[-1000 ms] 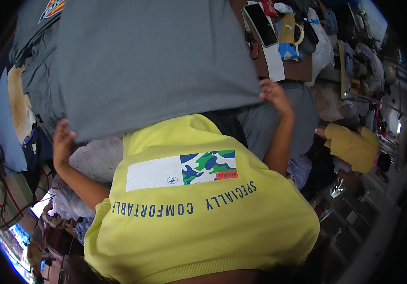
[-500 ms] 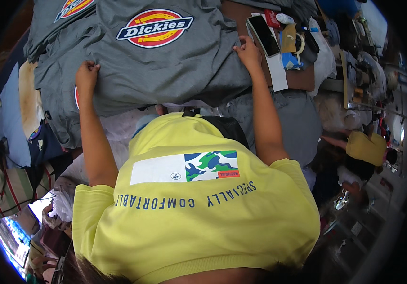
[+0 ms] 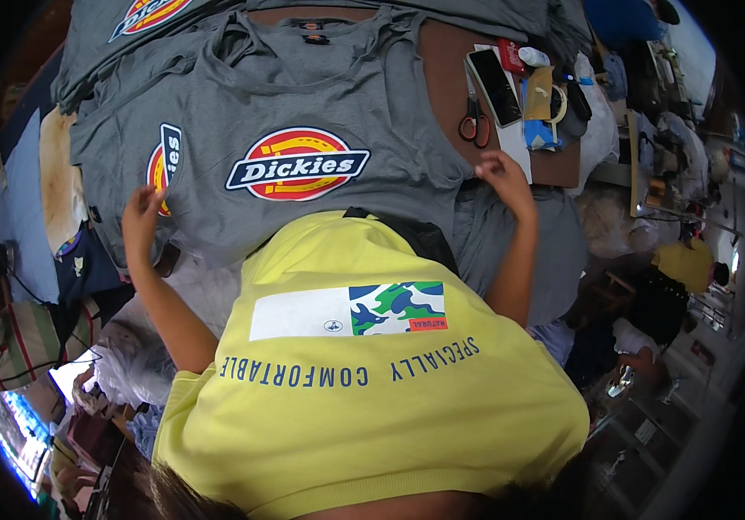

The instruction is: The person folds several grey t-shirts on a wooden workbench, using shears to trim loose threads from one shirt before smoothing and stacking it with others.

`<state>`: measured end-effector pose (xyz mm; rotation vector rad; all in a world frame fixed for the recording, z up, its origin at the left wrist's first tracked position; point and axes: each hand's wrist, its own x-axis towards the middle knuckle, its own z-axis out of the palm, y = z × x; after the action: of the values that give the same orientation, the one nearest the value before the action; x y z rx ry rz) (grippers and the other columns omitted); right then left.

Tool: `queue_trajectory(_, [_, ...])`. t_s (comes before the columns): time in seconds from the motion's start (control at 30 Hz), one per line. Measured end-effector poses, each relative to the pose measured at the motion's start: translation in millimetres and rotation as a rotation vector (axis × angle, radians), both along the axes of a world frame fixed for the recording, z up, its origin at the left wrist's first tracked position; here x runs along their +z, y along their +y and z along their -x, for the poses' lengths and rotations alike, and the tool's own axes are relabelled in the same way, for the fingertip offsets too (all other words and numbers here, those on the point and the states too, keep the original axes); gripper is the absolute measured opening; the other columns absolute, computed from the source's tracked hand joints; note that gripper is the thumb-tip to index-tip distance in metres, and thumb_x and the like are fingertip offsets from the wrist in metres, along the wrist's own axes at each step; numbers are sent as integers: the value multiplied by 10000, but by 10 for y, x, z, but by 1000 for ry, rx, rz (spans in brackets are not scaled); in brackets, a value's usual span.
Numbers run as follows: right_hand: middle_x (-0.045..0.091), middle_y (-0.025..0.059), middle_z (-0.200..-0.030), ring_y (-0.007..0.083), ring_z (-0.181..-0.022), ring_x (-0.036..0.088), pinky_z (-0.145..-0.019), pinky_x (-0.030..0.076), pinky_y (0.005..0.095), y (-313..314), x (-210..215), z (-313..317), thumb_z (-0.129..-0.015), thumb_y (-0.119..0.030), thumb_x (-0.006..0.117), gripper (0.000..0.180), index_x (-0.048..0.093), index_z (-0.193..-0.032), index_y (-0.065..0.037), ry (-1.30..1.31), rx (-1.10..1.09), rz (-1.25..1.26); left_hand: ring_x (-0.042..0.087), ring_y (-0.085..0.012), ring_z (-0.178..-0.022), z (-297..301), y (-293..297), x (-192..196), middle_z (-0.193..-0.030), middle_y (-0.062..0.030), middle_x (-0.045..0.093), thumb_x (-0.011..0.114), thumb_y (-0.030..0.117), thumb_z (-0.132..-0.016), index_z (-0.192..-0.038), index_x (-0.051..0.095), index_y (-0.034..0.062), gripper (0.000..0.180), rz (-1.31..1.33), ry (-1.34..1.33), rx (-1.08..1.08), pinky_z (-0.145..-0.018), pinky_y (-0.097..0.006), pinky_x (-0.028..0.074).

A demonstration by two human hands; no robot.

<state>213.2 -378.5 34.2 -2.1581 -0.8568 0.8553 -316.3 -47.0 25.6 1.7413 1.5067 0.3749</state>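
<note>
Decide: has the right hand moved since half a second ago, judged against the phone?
Yes: against the phone, the right hand has moved down the view and slightly rightward, from beside it to below it.

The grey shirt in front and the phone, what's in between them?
In the head view, scissors with red-orange handles lie between the grey shirt and the phone, with some brown board showing.

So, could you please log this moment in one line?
grey cloth tank top: spread out; left hand: at left; right hand: at right
</note>
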Motion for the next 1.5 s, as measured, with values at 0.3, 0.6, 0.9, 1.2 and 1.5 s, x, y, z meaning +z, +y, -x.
queue_trajectory(0.3, [601,90,-969,174,-840,588,-783,465,286,2194,-475,281,-831,-237,617,338,539,-1080,-23,872,-294,-396,531,-299,-1073,-1852,1150,-210,-1153,-228,538,648,377,-773,-1195,498,-17,597,-206,-225,-98,-888,-331,413])
queue_trajectory(0.6, [554,121,-1163,222,-1091,516,-973,369,370,1997,23,375,-881,-248,529,348,512,-1140,-16,1408,-273,-725,541,-183,-943,-1703,839,290,-1045,-104,580,604,293,-817,-1122,551,18,414,189,-640,-259,-833,-280,409])
queue_trajectory(0.9, [577,121,-1034,187,-990,561,-897,427,339,571,877,648,-741,-7,641,424,465,-1126,26,1110,-40,-579,562,-179,-640,-1324,-570,267,-867,-161,562,440,586,-833,-1259,359,-36,759,1605,-1420,-176,-456,-237,513])
queue_trajectory(1.2, [579,156,-1046,264,-982,567,-869,450,380,179,989,808,-719,-91,670,464,490,-1125,45,1021,25,-645,537,-166,-826,-888,-529,1088,-968,-67,562,509,265,-896,-1095,513,12,322,619,-1248,-27,-728,-296,430])
queue_trajectory(1.5, [614,159,-1006,243,-957,595,-889,447,366,206,760,608,-837,-34,554,246,530,-1058,71,1074,-296,-838,593,-170,-956,-486,-195,733,-982,-75,626,479,104,-892,-1040,581,34,193,86,-306,-239,-914,-323,416])
